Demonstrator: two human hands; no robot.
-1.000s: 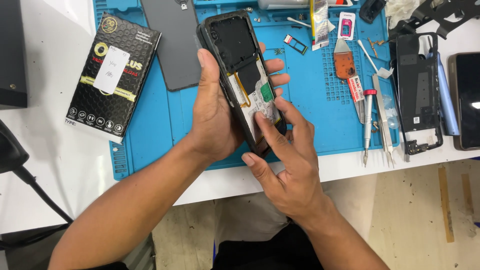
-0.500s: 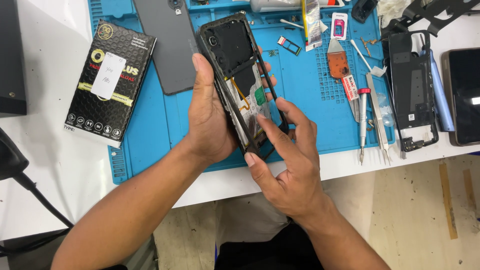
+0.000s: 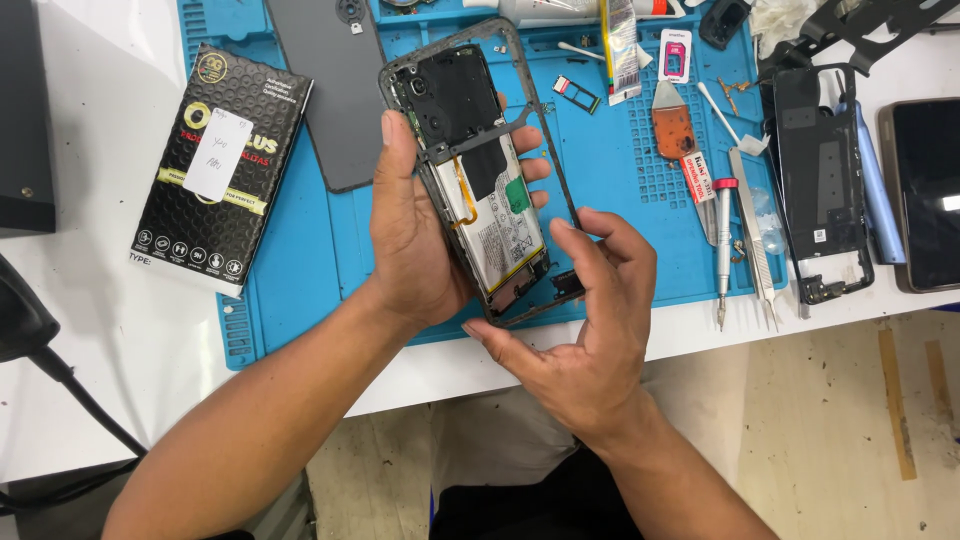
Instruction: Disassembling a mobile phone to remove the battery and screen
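Observation:
My left hand (image 3: 405, 235) grips an opened phone (image 3: 470, 170) from its left side, back cover off, with battery, black shield and orange flex cable showing. A thin dark frame (image 3: 545, 130) stands lifted off the phone's right edge. My right hand (image 3: 590, 320) holds the phone's lower right corner, fingers curled on that frame. Both hands hover over a blue work mat (image 3: 610, 160).
On the mat lie a grey back cover (image 3: 335, 95), a screwdriver (image 3: 723, 245), tweezers (image 3: 752, 235), a scraper (image 3: 675, 130) and a SIM tray (image 3: 577, 95). A black box (image 3: 220, 165) lies left. Another dismantled phone (image 3: 820, 170) and a dark phone (image 3: 925, 190) sit right.
The dark frame has come away from the phone's right side and now stands apart. My right hand has shifted from the battery area to the lower right corner.

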